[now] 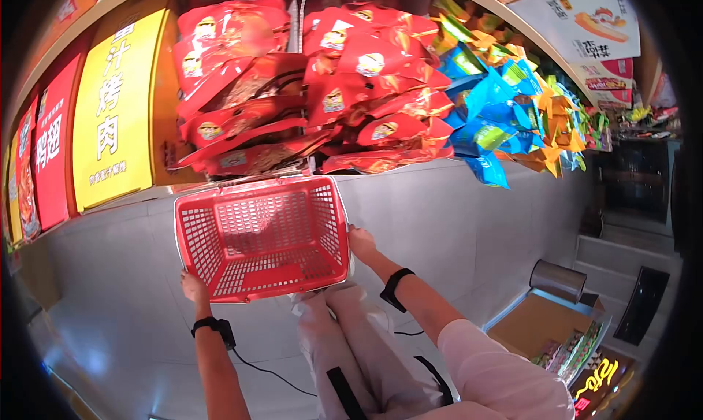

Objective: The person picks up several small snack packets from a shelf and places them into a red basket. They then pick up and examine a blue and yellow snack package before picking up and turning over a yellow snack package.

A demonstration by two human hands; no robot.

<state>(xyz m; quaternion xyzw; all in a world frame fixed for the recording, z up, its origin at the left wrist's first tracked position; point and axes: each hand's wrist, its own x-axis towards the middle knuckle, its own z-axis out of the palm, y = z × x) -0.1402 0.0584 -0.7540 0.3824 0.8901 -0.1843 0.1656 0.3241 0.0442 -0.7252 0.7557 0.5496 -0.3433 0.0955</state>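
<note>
A red plastic shopping basket (267, 281) with slotted walls hangs level in front of my legs, and nothing shows inside it. My left hand (195, 287) is closed at its near left corner, where the thin metal handle runs along the side. On the opposite side, my right hand (362, 243) is closed round the handle at the right rim. Both wrists wear black bands. Just beyond the basket's far rim are shelved red snack bags (373, 65), stacked in two columns.
Blue snack bags (491, 105) and orange packets (553, 120) fill the shelf farther right. A yellow box panel (121, 105) and a red one (55, 145) stand at left. A metal cylinder (558, 279) and a display case (542, 321) are at lower right, above the grey floor (439, 229).
</note>
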